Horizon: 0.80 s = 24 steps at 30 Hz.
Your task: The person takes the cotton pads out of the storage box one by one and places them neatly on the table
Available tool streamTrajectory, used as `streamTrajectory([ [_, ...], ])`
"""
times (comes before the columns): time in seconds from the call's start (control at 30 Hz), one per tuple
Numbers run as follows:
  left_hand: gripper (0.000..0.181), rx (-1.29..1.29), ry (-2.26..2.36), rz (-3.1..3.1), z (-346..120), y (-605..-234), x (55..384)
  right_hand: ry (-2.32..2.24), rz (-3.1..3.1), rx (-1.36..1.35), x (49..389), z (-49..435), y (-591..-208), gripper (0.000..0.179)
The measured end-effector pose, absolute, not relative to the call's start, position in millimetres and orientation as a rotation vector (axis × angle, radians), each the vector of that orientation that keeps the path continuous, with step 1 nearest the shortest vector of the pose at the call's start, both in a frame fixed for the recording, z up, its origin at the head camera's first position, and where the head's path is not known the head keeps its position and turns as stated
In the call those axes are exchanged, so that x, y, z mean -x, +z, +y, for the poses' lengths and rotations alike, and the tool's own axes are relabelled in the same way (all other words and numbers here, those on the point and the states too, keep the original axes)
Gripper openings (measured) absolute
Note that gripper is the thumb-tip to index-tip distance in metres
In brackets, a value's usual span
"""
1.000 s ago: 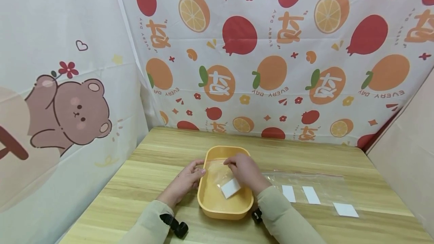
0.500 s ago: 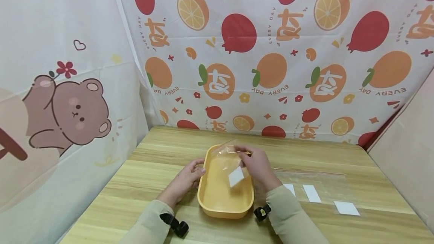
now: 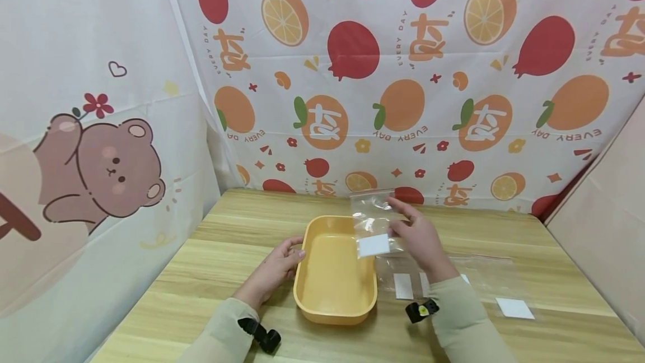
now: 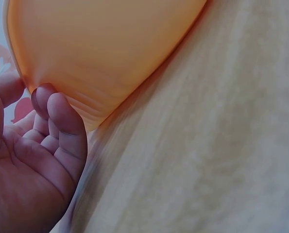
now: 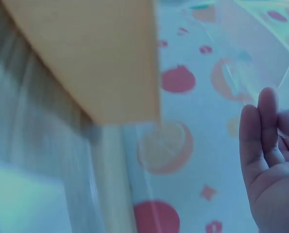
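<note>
My right hand (image 3: 419,238) pinches a clear zip bag (image 3: 370,209) by its right side, holding it upright above the right rim of the tray. Low on that bag shows a white rectangle (image 3: 374,245); whether it is a label or something inside, I cannot tell. In the right wrist view the fingers (image 5: 260,131) appear at the right edge, below the blurred bag. My left hand (image 3: 276,265) grips the left rim of a yellow plastic tray (image 3: 335,315), its curled fingers (image 4: 66,116) against the outer wall. No bag lies inside the tray.
Several more clear zip bags (image 3: 486,273) with white rectangles lie to the tray's right, partly behind my right forearm. Everything stands on a wood-grain table (image 3: 201,273). A fruit-print cloth (image 3: 282,77) hangs along the back, a bear-print one (image 3: 121,167) on the left.
My right hand has lifted the zip bag out of the tray and carried it up and to the right. The left hand and the tray stay where they were.
</note>
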State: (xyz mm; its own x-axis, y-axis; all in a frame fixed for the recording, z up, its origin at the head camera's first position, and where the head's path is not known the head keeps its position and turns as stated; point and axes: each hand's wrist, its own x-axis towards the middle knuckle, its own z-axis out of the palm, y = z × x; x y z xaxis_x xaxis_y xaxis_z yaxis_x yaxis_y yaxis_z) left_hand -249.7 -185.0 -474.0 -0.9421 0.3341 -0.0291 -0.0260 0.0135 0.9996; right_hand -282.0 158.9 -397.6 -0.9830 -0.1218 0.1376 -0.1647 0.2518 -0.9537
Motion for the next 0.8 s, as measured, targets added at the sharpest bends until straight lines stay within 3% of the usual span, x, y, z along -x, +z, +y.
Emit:
streamTrajectory([
  [0.27,0.053,-0.329,2.017,2.027,-185.3,-475.8,250.3,1.893,-2.418,-0.319,274.6,244.4,-411.4,0.059],
  [0.8,0.052,-0.319,2.021,2.040,-185.9,-479.5,252.3,2.223,-2.032,-0.409,257.1,404.5,-430.7,0.052],
])
